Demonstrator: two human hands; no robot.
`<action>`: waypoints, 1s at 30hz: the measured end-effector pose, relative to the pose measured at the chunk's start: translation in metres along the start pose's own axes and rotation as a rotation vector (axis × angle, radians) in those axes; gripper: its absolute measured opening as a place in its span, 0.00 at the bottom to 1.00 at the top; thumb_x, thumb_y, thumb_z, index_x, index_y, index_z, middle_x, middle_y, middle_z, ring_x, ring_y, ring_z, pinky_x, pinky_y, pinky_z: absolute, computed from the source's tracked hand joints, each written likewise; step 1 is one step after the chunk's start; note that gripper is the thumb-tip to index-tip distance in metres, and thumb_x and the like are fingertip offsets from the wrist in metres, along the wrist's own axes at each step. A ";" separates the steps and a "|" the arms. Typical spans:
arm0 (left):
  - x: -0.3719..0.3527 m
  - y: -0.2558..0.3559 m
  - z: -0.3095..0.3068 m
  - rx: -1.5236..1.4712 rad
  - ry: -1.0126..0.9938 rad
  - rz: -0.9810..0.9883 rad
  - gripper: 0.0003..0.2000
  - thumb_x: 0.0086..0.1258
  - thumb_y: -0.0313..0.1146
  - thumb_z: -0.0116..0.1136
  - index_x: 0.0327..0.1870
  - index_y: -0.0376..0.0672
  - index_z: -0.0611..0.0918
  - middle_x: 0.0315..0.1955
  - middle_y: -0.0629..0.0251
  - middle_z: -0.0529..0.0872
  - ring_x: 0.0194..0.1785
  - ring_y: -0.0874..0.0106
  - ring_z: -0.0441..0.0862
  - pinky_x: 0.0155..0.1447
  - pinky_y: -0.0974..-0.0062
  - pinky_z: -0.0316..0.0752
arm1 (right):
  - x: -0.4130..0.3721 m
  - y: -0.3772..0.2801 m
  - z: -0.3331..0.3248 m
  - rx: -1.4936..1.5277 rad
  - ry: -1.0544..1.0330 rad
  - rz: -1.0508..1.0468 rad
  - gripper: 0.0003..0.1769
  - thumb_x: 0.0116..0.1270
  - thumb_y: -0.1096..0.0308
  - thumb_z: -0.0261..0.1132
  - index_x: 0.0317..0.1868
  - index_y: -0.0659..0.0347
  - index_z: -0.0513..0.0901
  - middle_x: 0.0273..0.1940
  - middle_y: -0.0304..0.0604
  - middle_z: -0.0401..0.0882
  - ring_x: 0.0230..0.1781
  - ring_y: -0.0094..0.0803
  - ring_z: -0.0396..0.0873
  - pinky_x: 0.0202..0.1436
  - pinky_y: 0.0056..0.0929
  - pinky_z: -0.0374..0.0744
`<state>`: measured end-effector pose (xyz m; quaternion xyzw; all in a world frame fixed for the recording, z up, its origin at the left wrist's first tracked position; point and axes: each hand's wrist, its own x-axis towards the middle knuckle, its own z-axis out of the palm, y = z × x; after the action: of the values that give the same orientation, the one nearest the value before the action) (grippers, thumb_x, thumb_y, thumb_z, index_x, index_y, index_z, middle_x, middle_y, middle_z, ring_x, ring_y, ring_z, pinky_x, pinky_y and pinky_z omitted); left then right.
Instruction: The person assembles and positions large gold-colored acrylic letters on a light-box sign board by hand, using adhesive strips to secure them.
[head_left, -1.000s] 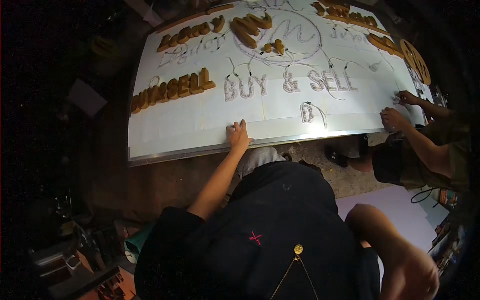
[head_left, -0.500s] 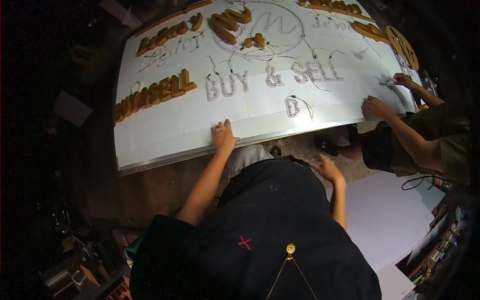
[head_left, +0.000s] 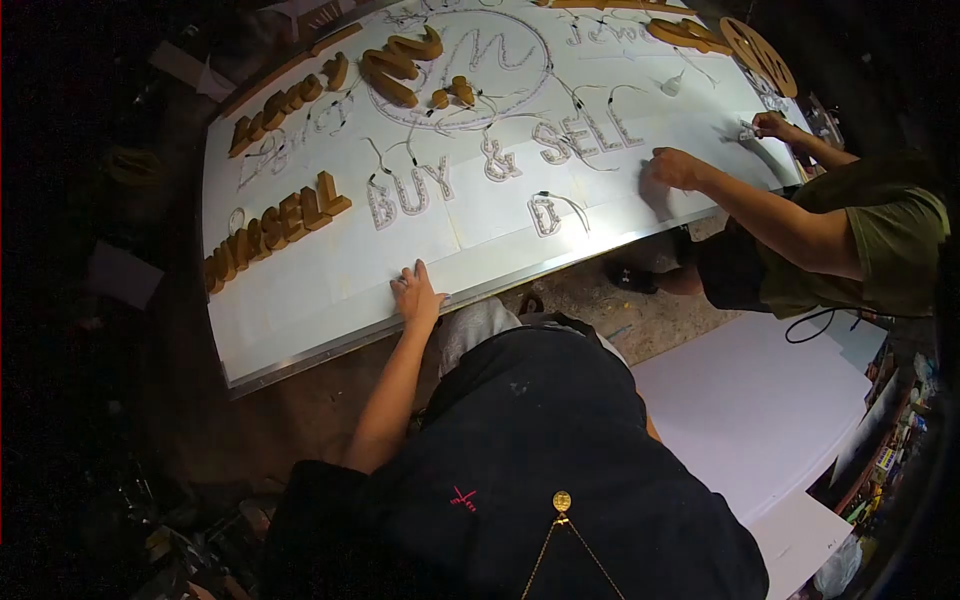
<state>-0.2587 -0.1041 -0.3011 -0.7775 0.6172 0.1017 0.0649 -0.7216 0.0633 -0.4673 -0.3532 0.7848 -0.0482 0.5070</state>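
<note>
My left hand (head_left: 418, 296) rests on the near edge of the white table (head_left: 330, 300), fingers spread, holding nothing. My right hand is out of sight behind my body. Beyond my left hand lie wired LED letters reading BUY (head_left: 411, 193), an ampersand (head_left: 499, 161) and SELL (head_left: 588, 137). Nearer the front edge sits a single LED letter D (head_left: 545, 216) with its wires. Gold-brown block letters (head_left: 280, 232) stand on the left of the table, and a gold M shape (head_left: 400, 65) lies by a ring of LEDs (head_left: 545, 75).
On the right a co-worker in a green shirt (head_left: 895, 250) leans over the table, one hand (head_left: 678, 168) at its surface, the other (head_left: 775, 126) at a small light piece. Large white sheets (head_left: 740, 400) lie behind on the right, near a cluttered shelf (head_left: 885, 460).
My right hand has dropped out of view. My left hand stays on the table edge. The co-worker's nearer hand has moved left toward the LED letters, and the view has shifted.
</note>
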 end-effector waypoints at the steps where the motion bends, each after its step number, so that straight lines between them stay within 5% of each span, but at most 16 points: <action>1: 0.001 0.000 0.000 -0.001 -0.001 0.005 0.44 0.45 0.44 0.73 0.65 0.44 0.62 0.53 0.52 0.68 0.57 0.43 0.67 0.58 0.57 0.71 | 0.003 0.003 0.002 0.000 -0.003 0.005 0.27 0.54 0.59 0.67 0.52 0.66 0.76 0.48 0.61 0.77 0.51 0.51 0.75 0.54 0.39 0.73; 30: -0.001 0.008 -0.012 -0.047 -0.036 -0.078 0.43 0.43 0.41 0.75 0.63 0.47 0.64 0.54 0.53 0.68 0.56 0.47 0.68 0.55 0.62 0.74 | 0.060 0.024 0.015 0.086 0.021 0.041 0.30 0.51 0.59 0.68 0.53 0.64 0.76 0.47 0.61 0.78 0.50 0.49 0.76 0.53 0.38 0.74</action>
<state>-0.2658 -0.1075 -0.2888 -0.8004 0.5825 0.1277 0.0616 -0.7358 0.0491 -0.5306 -0.3145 0.7942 -0.0751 0.5144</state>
